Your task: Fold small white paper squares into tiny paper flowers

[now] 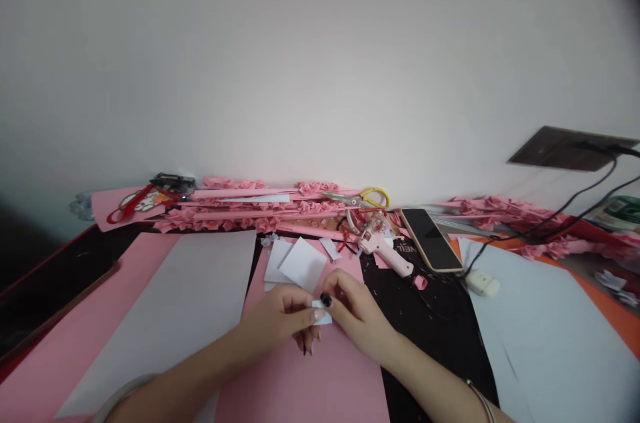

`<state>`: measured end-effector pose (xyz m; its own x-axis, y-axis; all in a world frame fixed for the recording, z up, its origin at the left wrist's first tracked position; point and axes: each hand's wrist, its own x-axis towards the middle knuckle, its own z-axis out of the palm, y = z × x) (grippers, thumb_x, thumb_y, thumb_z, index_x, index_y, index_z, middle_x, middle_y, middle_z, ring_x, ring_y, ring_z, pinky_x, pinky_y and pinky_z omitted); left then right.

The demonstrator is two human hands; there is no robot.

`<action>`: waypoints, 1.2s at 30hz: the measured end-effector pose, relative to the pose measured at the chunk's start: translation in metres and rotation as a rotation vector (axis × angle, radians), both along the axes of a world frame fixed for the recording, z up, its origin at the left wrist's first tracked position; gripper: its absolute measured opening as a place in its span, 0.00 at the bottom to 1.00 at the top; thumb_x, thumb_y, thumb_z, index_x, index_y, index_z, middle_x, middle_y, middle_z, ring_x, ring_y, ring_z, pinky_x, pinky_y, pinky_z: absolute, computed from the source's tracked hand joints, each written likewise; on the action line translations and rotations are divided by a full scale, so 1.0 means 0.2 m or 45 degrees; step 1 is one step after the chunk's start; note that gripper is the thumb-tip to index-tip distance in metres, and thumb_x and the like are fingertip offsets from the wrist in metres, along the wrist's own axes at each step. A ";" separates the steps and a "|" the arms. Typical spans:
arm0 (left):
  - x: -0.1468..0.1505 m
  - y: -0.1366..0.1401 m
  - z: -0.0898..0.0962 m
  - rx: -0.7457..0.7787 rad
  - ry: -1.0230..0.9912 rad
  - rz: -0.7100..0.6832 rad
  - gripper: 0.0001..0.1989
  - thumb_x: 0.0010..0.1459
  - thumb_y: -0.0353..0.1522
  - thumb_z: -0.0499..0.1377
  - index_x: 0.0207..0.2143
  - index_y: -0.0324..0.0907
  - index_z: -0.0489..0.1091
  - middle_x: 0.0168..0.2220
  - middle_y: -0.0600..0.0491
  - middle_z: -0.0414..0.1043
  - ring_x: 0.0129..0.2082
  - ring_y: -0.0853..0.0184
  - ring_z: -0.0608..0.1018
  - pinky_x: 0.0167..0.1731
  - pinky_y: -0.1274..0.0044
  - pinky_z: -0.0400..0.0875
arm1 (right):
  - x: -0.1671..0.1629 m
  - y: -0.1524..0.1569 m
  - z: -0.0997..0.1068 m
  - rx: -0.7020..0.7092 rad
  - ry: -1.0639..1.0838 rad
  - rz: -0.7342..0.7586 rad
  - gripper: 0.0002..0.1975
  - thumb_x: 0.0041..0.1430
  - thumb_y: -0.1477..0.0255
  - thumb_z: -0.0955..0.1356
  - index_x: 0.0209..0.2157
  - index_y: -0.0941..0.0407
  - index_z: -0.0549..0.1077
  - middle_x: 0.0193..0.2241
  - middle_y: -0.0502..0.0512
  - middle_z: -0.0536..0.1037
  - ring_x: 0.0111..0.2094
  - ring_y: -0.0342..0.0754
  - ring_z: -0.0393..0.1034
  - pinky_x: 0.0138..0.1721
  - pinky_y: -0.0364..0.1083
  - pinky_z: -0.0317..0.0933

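Observation:
A small piece of white paper [323,319] is pinched between both hands, over a pink sheet [305,386]. My left hand [283,316] grips its left side, thumb on top and fingers underneath. At its upper right edge, my right hand [357,313] is closed on the paper with thumb and forefinger. Just beyond the hands lie several white paper squares [303,263], overlapping one another. A pink glue gun [385,250] rests to the right of them, its nozzle toward the left.
Pink paper flowers on stems [240,213] line the wall, with yellow-handled scissors [373,198] on top. A phone [433,241] and white plug adapter [483,283] lie right, near black cables [555,213]. White sheets [550,336] cover the right side; another white sheet [175,310] lies left.

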<state>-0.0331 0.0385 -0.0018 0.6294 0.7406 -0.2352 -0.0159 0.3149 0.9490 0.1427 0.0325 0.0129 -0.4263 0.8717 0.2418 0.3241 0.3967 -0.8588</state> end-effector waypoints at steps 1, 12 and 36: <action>0.00 0.00 -0.01 0.031 0.009 -0.007 0.16 0.51 0.41 0.60 0.21 0.37 0.69 0.17 0.56 0.70 0.16 0.72 0.72 0.19 0.80 0.68 | 0.00 0.00 -0.01 -0.010 -0.044 0.017 0.11 0.61 0.66 0.62 0.27 0.57 0.63 0.22 0.47 0.62 0.23 0.41 0.54 0.23 0.39 0.51; 0.01 -0.01 0.01 0.124 0.069 0.008 0.15 0.51 0.40 0.59 0.21 0.37 0.70 0.17 0.56 0.70 0.17 0.71 0.73 0.20 0.80 0.69 | -0.01 0.00 -0.01 -0.133 0.022 0.031 0.16 0.61 0.69 0.61 0.19 0.57 0.57 0.18 0.44 0.57 0.21 0.39 0.50 0.22 0.38 0.47; 0.01 -0.01 0.03 0.256 0.217 0.233 0.15 0.54 0.38 0.56 0.23 0.37 0.72 0.22 0.52 0.75 0.23 0.67 0.77 0.25 0.78 0.71 | -0.06 -0.06 -0.01 -0.236 0.377 -0.302 0.13 0.59 0.67 0.65 0.27 0.58 0.77 0.30 0.57 0.78 0.36 0.51 0.72 0.39 0.48 0.64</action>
<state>-0.0316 0.0370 0.0035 0.4458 0.8801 -0.1631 0.1093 0.1273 0.9858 0.1307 0.0207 0.0110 -0.1443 0.9776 0.1534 0.1160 0.1706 -0.9785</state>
